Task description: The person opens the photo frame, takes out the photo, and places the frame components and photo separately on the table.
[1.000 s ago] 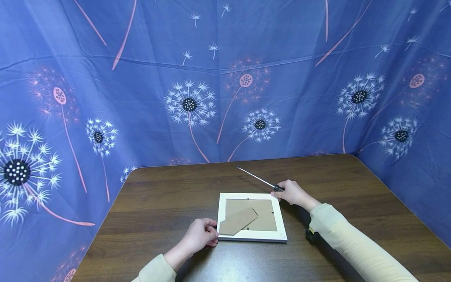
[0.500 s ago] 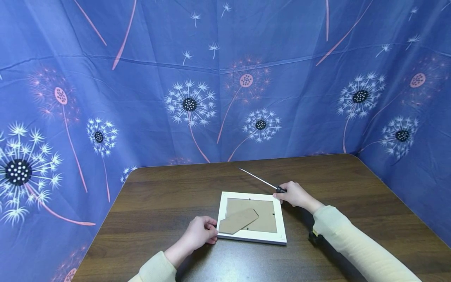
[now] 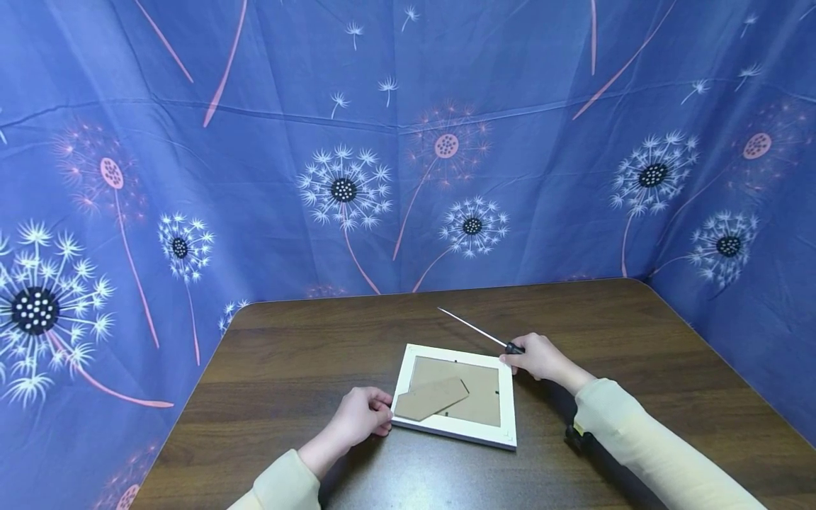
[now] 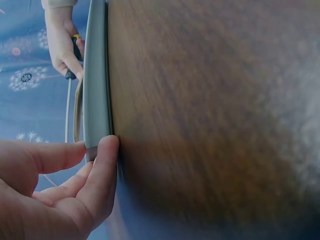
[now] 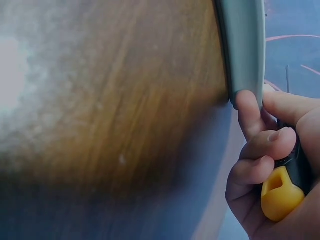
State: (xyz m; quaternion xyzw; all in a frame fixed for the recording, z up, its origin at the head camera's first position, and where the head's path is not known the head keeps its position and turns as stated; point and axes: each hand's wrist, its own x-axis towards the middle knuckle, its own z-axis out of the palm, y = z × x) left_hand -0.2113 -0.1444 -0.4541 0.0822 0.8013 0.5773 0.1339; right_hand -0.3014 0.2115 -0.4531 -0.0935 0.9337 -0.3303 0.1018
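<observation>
A white picture frame (image 3: 506, 400) lies face down near the middle of the table, its brown backing board (image 3: 481, 414) upward. A cardboard easel stand (image 3: 430, 399) lies flat across the backing. My left hand (image 3: 357, 418) pinches the near left corner between thumb and fingers; the left wrist view shows the frame's grey side edge (image 4: 96, 75) there. With my right hand (image 3: 543, 358) I pinch the far right corner and also hold a screwdriver (image 3: 513, 348) against the palm. Its long thin shaft points to the far left; its black handle has a yellow end (image 5: 282, 200).
The dark wood-grain table (image 3: 287, 354) extends around the frame on all sides. A blue cloth (image 3: 395, 177) with a dandelion print hangs behind and beside the table. A small black device (image 3: 576, 435) is under my right sleeve.
The frame has turned slightly clockwise on the table between both hands. My right hand has moved a little right and nearer with the screwdriver; my left hand has shifted slightly away from me.
</observation>
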